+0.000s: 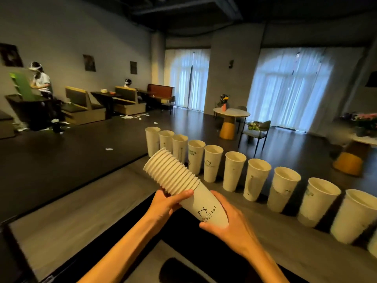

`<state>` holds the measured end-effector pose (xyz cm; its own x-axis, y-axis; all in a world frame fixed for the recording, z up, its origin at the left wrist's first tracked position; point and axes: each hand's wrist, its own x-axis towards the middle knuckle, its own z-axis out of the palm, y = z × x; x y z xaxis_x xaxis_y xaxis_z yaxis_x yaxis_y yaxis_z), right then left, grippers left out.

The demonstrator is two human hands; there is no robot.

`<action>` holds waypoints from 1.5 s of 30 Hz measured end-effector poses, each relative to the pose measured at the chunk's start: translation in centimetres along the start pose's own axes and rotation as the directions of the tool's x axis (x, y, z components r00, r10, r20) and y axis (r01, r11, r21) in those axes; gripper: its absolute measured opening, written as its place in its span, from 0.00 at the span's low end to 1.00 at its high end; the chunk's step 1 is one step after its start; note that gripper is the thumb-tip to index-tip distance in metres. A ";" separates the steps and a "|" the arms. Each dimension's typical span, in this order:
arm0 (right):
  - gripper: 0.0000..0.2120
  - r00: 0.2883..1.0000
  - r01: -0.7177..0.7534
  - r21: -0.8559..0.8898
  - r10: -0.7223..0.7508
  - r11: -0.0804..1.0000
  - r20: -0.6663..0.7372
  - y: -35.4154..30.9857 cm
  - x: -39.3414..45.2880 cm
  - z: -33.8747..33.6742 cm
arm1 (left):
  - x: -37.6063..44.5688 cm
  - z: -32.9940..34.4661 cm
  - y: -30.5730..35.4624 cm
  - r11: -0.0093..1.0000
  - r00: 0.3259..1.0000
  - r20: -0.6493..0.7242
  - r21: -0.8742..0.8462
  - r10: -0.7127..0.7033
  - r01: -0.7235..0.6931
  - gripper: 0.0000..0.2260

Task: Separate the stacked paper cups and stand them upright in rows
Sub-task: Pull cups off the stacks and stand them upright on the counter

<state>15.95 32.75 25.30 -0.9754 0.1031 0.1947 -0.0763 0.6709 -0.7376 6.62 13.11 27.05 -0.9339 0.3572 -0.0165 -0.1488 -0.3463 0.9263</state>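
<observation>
Your right hand (230, 222) is nearest, at about 5 o'clock in the view, its fingers and thumb curled round the closed bottom end of the stack of paper cups (183, 185). Your left hand (166, 203) sits just beside it toward 7 o'clock, thumb laid over the top of the stack's lowest rims and fingers wrapped beneath — both hands hold the same stack. The stack lies tilted, its open mouths pointing up toward 10 o'clock, with a dozen or so nested rims showing in a ribbed band; the outermost cup carries a small black line drawing and some writing on its side.

Beyond the stack, from 12 o'clock sweeping round to 3 o'clock, a row of upright cups (234, 170) stands along the far edge of the grey counter (81, 201) — ten plain in view, mouths up, near one another but apart, with the edge of another cut off at the right border. The cup at the 3 o'clock end (353, 215) looms largest.

Farther off, at 1 o'clock, a round table (231, 113) holds a vase of flowers (224, 102). At 10 o'clock, two people (40, 78) sit by the booth seats (81, 105), and scraps of paper (132, 117) lie on the dark floor.
</observation>
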 end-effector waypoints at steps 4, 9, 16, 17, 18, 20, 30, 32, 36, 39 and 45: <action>0.44 0.998 0.030 0.024 -0.032 0.999 0.058 -3.1 5.0 3.9 | 3.0 -5.2 2.7 1.000 0.997 -0.068 -0.006 0.024 -0.024 0.27; 0.45 0.998 0.051 0.022 -0.052 0.998 0.031 -6.0 12.1 9.5 | 7.8 -12.3 6.0 0.991 0.988 -0.096 0.068 0.121 -0.114 0.42; 0.49 0.965 0.167 -0.364 -0.227 0.916 -0.128 -9.2 22.1 17.6 | 15.6 -21.9 11.0 0.977 0.956 -0.203 0.064 0.210 -0.201 0.47; 0.48 0.957 0.165 -0.390 -0.243 0.906 -0.159 -8.9 22.7 17.9 | 16.1 -22.8 11.7 0.978 0.951 -0.232 0.003 0.203 -0.208 0.50; 0.46 0.956 0.131 -0.378 -0.218 0.917 -0.198 -8.5 23.8 18.5 | 17.2 -24.1 12.7 0.974 0.947 -0.253 -0.056 0.197 -0.218 0.54; 0.44 0.957 0.022 -0.271 -0.099 0.962 -0.274 -7.9 24.9 18.9 | 18.6 -26.2 14.6 0.948 0.934 -0.284 -0.168 0.216 -0.271 0.58; 0.46 0.912 -0.220 0.383 0.328 0.897 -0.245 -5.7 34.0 22.5 | 25.7 -32.1 17.0 0.771 0.925 -0.334 -0.535 0.182 -0.345 0.30; 0.47 0.922 -0.226 0.388 0.325 0.894 -0.212 -6.1 35.8 23.0 | 25.9 -32.8 15.3 0.760 0.934 -0.338 -0.575 0.116 -0.303 0.23; 0.49 0.934 -0.251 0.291 0.310 0.923 -0.179 -6.8 40.0 24.3 | 25.6 -34.9 11.1 0.752 0.934 -0.356 -0.622 -0.025 -0.217 0.20; 0.47 0.934 -0.257 0.275 0.311 0.927 -0.175 -7.2 42.5 25.2 | 25.6 -36.5 9.1 0.744 0.924 -0.369 -0.644 -0.099 -0.177 0.26; 0.47 0.954 -0.212 0.280 0.261 0.936 -0.151 -6.4 45.6 28.0 | 27.1 -37.2 7.9 0.772 0.914 -0.382 -0.618 -0.135 -0.145 0.25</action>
<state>-33.81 12.60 20.86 -0.9189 0.3840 0.0907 0.0772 0.4003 -0.9132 -31.96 -12.19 19.96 -0.9580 0.0415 -0.2839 -0.1807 -0.8557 0.4849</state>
